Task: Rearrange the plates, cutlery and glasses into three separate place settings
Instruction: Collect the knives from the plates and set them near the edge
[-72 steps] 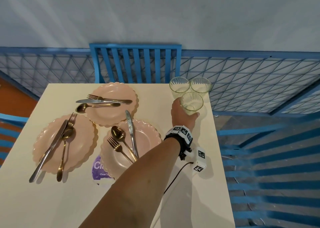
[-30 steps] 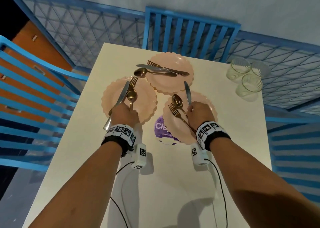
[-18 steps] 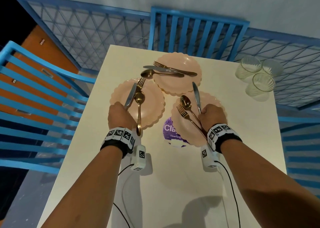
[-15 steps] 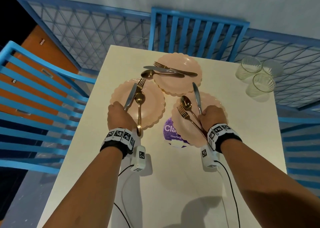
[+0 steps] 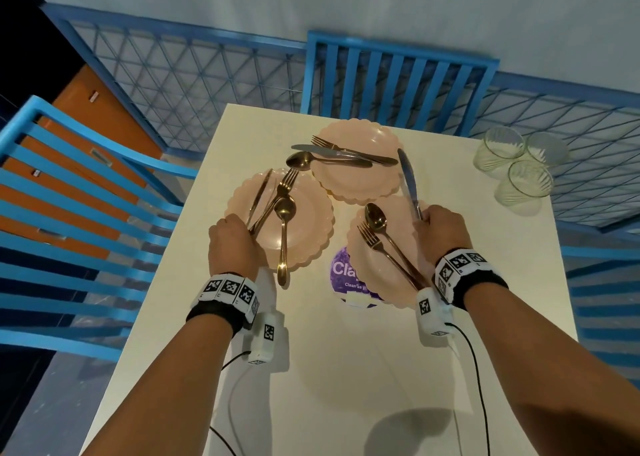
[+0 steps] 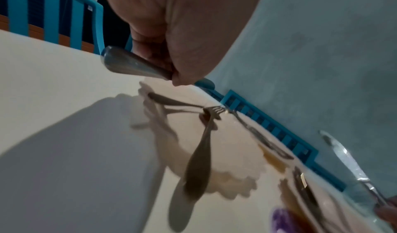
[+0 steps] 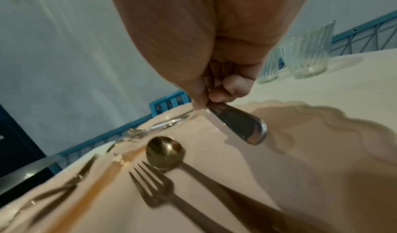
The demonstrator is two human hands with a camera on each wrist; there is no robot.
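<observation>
Head view: both knives now lifted off plates; left hand (image 5: 232, 244) grips left knife (image 5: 259, 196), right hand (image 5: 441, 231) grips right knife (image 5: 408, 182), blades raised.

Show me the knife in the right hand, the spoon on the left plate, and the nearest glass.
knife (image 5: 408, 182), head view, on the blade.
spoon (image 5: 284, 210), head view, on the bowl.
nearest glass (image 5: 524, 187), head view, on the ribbed wall.

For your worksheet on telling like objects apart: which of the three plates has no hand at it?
The far plate, nearest the chair back. Its knife, fork and spoon lie untouched, while each near plate has a hand gripping its knife.
</observation>
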